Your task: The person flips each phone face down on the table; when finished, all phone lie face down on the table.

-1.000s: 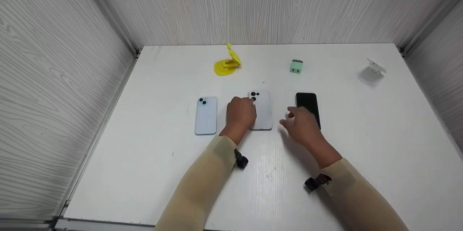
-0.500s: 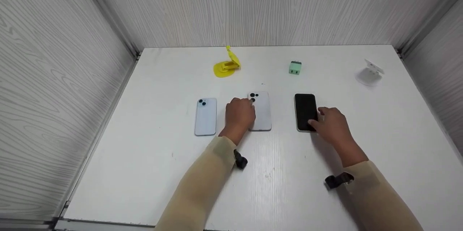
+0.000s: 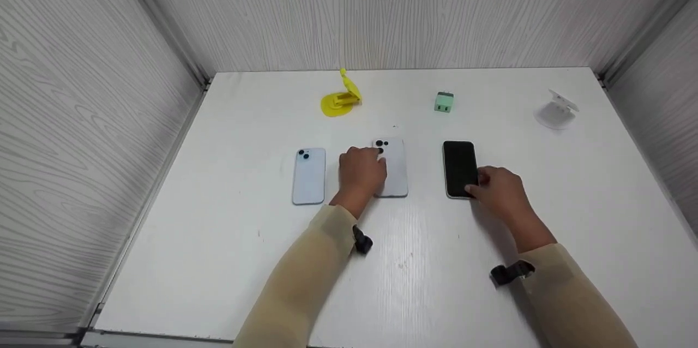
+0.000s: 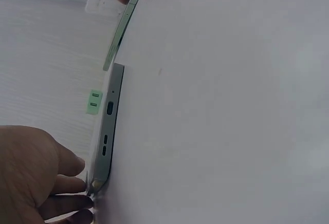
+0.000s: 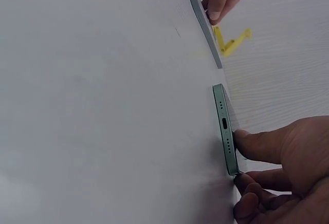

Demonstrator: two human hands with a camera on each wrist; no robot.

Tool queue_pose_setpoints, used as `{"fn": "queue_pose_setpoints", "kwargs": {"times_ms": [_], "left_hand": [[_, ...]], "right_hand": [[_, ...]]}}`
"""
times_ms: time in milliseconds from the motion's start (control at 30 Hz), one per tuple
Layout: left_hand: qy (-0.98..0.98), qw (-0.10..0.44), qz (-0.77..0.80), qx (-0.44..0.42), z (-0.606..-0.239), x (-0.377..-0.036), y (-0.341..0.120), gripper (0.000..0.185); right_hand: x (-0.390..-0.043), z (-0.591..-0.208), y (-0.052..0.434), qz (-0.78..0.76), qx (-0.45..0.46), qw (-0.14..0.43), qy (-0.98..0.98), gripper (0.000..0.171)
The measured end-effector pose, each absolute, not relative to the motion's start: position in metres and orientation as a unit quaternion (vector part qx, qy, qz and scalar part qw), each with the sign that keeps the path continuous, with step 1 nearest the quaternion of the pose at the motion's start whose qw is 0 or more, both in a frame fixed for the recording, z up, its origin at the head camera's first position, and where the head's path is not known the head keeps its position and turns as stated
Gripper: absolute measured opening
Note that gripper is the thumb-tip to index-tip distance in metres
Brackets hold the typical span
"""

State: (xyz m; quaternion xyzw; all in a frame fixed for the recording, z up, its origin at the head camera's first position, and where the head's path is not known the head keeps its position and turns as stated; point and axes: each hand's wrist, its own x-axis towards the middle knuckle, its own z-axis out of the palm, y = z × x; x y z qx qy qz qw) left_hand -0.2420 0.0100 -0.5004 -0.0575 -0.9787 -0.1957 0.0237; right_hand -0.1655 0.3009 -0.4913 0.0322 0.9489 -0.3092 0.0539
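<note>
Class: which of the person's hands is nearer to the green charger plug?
Right. The right hand grips the black phone just below the green charger plug; the left hand rests farther left.
</note>
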Motion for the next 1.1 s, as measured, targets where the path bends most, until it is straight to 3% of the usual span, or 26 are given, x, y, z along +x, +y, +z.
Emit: {"fn": "queue_pose_setpoints", "kwargs": {"times_ms": [167, 333, 767, 1100], "left_hand": [[-0.975, 0.018, -0.217, -0.052, -0.495, -0.240, 0.023, 0.051], [-0.969, -0.007, -0.216, -0.116, -0.491, -0.236, 0.042, 0.066], [-0.942, -0.048, -0.178, -0.279, -0.488, -0.225, 0.091, 0.077], [-0.939, -0.056, -0.124, -0.317, -0.500, -0.218, 0.105, 0.078]], "right_hand": [[-0.166, -0.492, 0.301, -0.312, 0.033, 0.053, 0.948, 0.055], [-0.167, -0.493, 0.302, -0.314, 0.035, 0.055, 0.947, 0.057], [-0.166, -0.494, 0.304, -0.318, 0.041, 0.065, 0.945, 0.056], [-0.167, -0.492, 0.304, -0.311, 0.035, 0.062, 0.948, 0.055]]}}
